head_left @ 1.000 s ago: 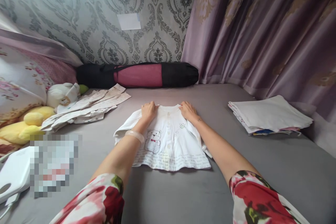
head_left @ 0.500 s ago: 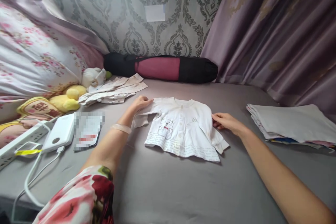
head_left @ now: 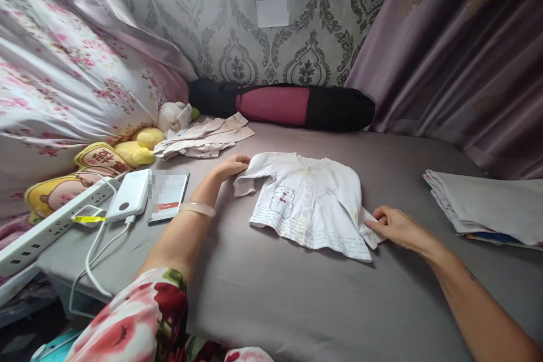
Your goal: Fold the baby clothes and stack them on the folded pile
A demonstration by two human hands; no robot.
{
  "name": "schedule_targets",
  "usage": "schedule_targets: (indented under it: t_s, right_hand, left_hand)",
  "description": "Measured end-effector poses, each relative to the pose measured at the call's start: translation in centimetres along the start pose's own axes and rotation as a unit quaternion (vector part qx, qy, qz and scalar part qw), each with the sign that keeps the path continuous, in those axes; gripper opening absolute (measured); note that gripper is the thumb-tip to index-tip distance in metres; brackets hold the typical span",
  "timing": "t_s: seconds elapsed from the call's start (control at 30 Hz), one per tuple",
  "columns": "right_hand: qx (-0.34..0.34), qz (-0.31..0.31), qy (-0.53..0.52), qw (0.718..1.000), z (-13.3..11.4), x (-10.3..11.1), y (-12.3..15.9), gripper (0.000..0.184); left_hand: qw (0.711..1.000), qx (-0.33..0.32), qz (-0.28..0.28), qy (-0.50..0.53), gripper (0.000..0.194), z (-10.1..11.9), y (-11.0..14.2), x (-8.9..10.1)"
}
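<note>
The right hand (head_left: 392,226) pinches a white cloth shirt (head_left: 314,198) by its right cuff (head_left: 375,241); the left hand (head_left: 233,166) touches the left sleeve (head_left: 262,166), can't tell if holding.

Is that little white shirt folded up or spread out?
Spread out: the white shirt lies on the grey sheet, bear print and front buttons showing.

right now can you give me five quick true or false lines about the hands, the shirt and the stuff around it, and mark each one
1. The right hand holds the end of one sleeve of the white shirt. True.
2. The left hand is at the other sleeve. True.
3. The shirt lies with its front face down. False: its bear print faces up.
4. A long black and dark-pink bag lies along the patterned wall. True.
5. Everything folded lies left of the shirt. False: a folded pile lies to its right.
</note>
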State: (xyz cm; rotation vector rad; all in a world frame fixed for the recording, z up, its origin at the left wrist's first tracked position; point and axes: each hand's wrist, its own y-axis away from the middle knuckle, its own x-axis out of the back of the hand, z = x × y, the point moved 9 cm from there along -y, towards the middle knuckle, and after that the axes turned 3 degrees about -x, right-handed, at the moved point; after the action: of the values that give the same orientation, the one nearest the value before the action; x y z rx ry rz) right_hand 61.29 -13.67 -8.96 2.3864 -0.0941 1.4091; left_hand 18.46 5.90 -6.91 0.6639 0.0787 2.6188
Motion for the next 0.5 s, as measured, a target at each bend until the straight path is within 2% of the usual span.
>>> schedule_targets:
  t_s: [0.13, 0.23, 0.37, 0.5]
  right_hand:
    - [-0.003, -0.062, -0.054, 0.997, -0.6, -0.8, -0.1, 0.040]
    - [-0.002, -0.062, -0.106, 0.992, -0.3, -0.2, -0.4, 0.041]
    - [-0.038, 0.012, -0.184, 0.982, 1.8, 2.6, -1.5, 0.034]
    - [-0.088, 0.156, -0.233, 0.956, 4.8, 7.3, -2.3, 0.021]
  left_hand:
    - [1.000, 0.017, 0.003, 0.007, 0.037, -0.3, -0.6, -0.8]
    - [1.000, 0.015, 0.004, -0.002, 0.028, 0.0, -0.9, -1.1]
    - [0.999, 0.009, 0.044, -0.024, 0.020, 0.7, -1.1, -0.6]
    - [0.990, -0.022, 0.132, -0.035, 0.012, 1.7, -1.5, 1.1]
